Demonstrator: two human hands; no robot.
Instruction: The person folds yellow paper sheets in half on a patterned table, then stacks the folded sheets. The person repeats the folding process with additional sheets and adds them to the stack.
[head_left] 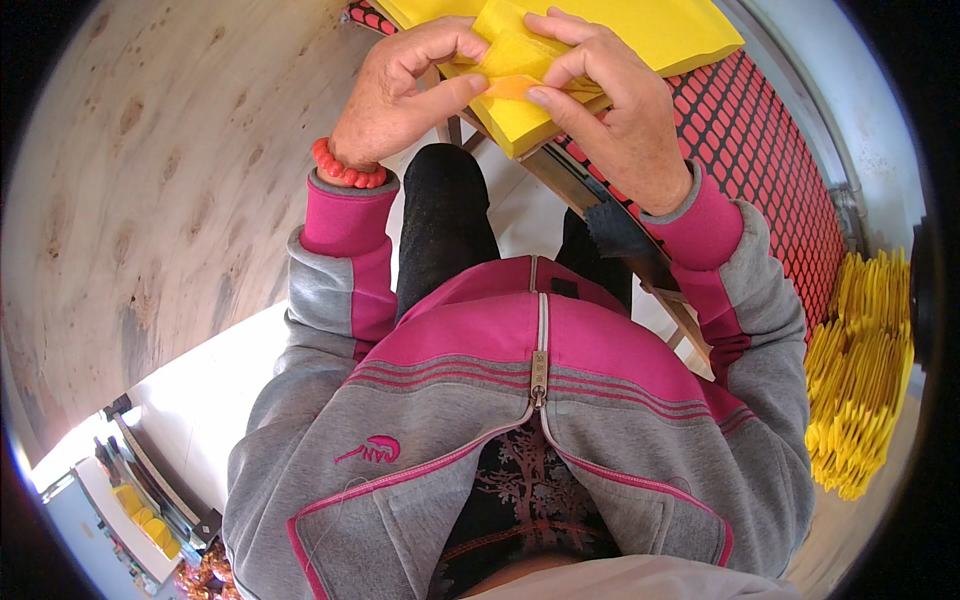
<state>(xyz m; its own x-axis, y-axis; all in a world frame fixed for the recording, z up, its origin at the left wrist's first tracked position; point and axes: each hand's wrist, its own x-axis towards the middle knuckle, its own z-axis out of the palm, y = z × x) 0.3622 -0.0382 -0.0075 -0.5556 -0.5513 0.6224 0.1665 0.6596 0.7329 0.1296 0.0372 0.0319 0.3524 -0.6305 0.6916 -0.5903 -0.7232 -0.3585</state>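
At the top middle, both hands work on a small folded piece of yellow paper [518, 58]. My left hand [405, 95], with a red beaded bracelet at its wrist, pinches the paper's left side between thumb and fingers. From the other side, my right hand [620, 110] is closed on the right part, its thumb lying along a fold. An orange-tinted strip shows between the two thumbs. Beneath the hands lies more yellow paper [515, 132], its corner jutting past the table edge. A larger yellow stack [670, 35] lies just beyond and to the right.
Red-and-black patterned cloth covers the table [745, 125]. A tall bundle of folded yellow papers [860, 380] stands at the right. On the left is a large wooden board [130, 190]. Some equipment with yellow pieces [145, 520] sits at the lower left.
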